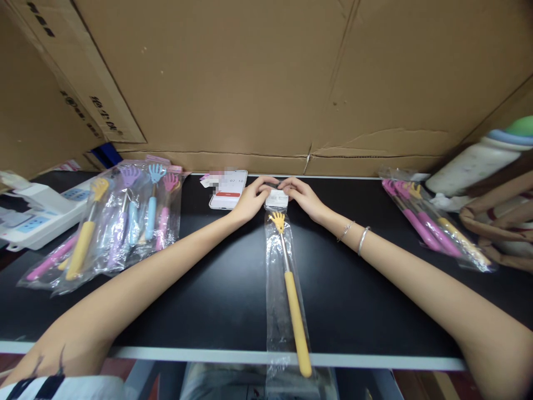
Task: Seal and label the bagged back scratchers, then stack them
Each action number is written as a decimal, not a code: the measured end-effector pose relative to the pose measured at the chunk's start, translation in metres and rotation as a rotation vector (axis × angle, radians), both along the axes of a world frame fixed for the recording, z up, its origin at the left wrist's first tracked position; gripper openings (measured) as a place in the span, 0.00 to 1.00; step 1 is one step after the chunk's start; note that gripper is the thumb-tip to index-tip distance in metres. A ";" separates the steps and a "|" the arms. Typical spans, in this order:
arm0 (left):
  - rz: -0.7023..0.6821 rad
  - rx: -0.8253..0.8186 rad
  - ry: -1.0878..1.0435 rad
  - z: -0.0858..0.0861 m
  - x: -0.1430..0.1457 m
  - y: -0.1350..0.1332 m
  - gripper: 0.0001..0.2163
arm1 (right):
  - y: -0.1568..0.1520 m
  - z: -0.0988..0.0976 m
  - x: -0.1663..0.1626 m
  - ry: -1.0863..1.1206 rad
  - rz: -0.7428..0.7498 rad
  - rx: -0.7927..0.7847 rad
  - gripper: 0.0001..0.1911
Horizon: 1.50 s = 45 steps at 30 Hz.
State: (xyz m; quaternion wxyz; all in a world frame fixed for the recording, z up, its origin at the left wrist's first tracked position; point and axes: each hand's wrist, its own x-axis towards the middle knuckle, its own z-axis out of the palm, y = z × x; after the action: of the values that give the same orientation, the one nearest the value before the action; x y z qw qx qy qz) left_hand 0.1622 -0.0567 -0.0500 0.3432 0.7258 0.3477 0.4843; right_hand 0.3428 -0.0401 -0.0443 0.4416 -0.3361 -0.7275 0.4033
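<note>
Yellow back scratcher in a clear plastic bag lies along the middle of a black counter, its small claw pointing away from the person and the rounded end of its handle reaching past the near edge. The bag also extends over that edge. At the far end of the bag sits a white label with small print, too fine to read. The left hand and the right hand meet there, fingers curled and thumbs bent inward, pinching the label from either side; their fingertips come close together just beyond it. Two bracelets circle the right wrist.

Just beside the left hand, a phone lies screen up, showing a red bar and partly blurred out. Farther left, a pile of bagged back scratchers in yellow, purple, blue and pink rests near a white power strip. On the right, more bagged scratchers, pink and yellow, lie near a pale bottle with a green and blue top. Brown cardboard stands behind the counter.
</note>
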 end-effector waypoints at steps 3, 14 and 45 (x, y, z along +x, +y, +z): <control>-0.020 -0.015 -0.014 0.000 0.000 -0.001 0.13 | -0.001 0.001 0.000 -0.010 0.006 -0.007 0.07; -0.051 -0.026 -0.027 0.002 0.001 -0.001 0.12 | -0.001 0.002 0.002 -0.014 0.038 -0.051 0.10; -0.016 -0.023 -0.004 0.002 0.002 -0.002 0.11 | -0.001 0.002 0.001 -0.019 0.004 -0.021 0.08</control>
State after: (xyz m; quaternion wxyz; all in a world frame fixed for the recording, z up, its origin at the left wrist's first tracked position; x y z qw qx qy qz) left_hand 0.1641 -0.0585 -0.0477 0.3561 0.7235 0.3469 0.4789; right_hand 0.3440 -0.0413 -0.0426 0.4305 -0.3430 -0.7281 0.4086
